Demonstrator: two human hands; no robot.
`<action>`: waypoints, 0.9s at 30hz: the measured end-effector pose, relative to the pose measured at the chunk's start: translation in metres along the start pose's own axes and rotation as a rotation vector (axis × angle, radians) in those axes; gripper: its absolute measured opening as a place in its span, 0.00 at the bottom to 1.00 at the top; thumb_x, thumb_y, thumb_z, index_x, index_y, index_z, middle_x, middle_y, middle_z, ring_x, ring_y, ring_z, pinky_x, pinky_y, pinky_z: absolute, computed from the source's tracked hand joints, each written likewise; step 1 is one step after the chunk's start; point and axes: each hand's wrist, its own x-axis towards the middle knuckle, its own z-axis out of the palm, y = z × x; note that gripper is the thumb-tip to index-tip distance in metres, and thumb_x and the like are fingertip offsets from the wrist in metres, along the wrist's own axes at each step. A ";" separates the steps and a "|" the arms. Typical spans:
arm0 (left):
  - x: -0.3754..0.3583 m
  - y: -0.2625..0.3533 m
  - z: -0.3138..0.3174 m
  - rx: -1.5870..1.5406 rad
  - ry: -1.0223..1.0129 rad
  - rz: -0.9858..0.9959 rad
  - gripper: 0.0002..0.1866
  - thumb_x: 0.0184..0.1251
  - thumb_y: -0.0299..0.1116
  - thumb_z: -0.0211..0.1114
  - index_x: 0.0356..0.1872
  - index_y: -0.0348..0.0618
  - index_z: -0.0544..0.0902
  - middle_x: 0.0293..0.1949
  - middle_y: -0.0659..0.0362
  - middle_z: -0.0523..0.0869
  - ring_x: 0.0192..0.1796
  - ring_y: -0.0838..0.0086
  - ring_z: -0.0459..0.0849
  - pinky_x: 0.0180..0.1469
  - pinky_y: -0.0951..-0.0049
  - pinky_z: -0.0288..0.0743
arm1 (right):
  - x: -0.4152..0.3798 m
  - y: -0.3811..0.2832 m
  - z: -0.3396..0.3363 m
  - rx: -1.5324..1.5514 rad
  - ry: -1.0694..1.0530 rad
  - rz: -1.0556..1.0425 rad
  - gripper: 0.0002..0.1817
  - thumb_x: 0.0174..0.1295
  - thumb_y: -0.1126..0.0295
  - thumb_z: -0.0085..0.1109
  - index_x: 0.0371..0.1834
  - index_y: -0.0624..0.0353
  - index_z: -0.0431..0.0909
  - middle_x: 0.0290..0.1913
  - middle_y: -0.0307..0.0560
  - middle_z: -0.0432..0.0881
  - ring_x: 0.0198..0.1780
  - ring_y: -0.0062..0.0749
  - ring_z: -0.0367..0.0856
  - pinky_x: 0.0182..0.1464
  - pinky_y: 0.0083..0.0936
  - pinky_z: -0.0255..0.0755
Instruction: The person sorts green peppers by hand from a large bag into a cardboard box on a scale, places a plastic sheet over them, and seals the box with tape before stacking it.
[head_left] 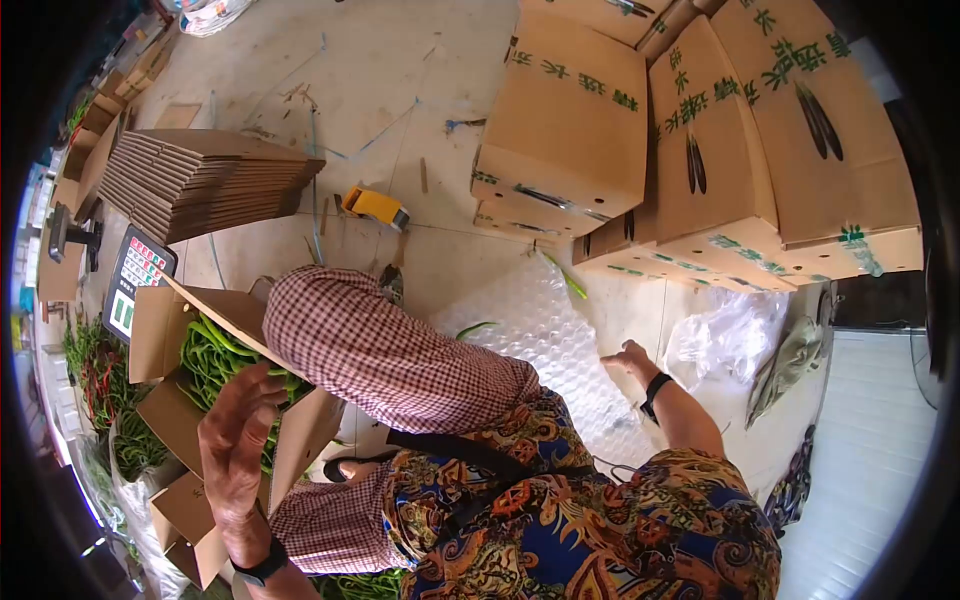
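Observation:
My left hand (238,445), a black band on its wrist, is raised in front of an open cardboard box (310,430) filled with long green peppers (215,350). Its fingers are loosely bent and nothing shows in them. My right hand (630,363), also with a black wristband, is held out above the floor beside a sheet of bubble wrap (560,350). Its fingers are apart, with no object visible between them. A box flap hides some of the peppers. A scale display (138,280) stands just past the box.
Closed cartons (560,110) are stacked at the upper right. Flattened cartons (200,175) form a pile at the upper left, near a yellow tape dispenser (375,207). Clear plastic (728,335) lies on the right. More peppers (140,440) are at far left.

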 end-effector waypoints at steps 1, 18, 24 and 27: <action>-0.003 -0.001 0.004 -0.011 -0.001 -0.003 0.29 0.66 0.45 0.68 0.60 0.33 0.77 0.47 0.53 0.86 0.49 0.70 0.83 0.52 0.71 0.74 | -0.001 0.013 0.016 -0.093 0.024 0.050 0.56 0.32 0.42 0.82 0.63 0.65 0.67 0.57 0.61 0.78 0.60 0.51 0.76 0.60 0.39 0.73; 0.034 0.016 0.113 0.131 -0.210 0.181 0.21 0.60 0.19 0.68 0.56 0.32 0.80 0.48 0.48 0.85 0.47 0.65 0.87 0.53 0.70 0.80 | -0.039 -0.110 0.042 0.190 0.059 -0.629 0.29 0.46 0.69 0.66 0.56 0.62 0.77 0.45 0.61 0.84 0.48 0.53 0.83 0.52 0.37 0.75; 0.112 0.060 0.184 0.417 -0.518 0.820 0.39 0.53 0.22 0.70 0.70 0.48 0.69 0.66 0.52 0.75 0.72 0.52 0.67 0.71 0.60 0.65 | -0.171 -0.239 -0.093 -0.273 -0.110 -1.004 0.21 0.49 0.74 0.62 0.50 0.63 0.79 0.39 0.59 0.81 0.42 0.49 0.81 0.45 0.38 0.74; 0.126 0.076 0.213 0.579 -0.698 0.918 0.42 0.52 0.25 0.71 0.72 0.50 0.66 0.69 0.55 0.72 0.74 0.52 0.62 0.74 0.58 0.60 | -0.237 -0.275 -0.138 -0.337 -0.264 -1.203 0.23 0.49 0.69 0.67 0.50 0.63 0.79 0.40 0.57 0.82 0.43 0.50 0.81 0.46 0.37 0.75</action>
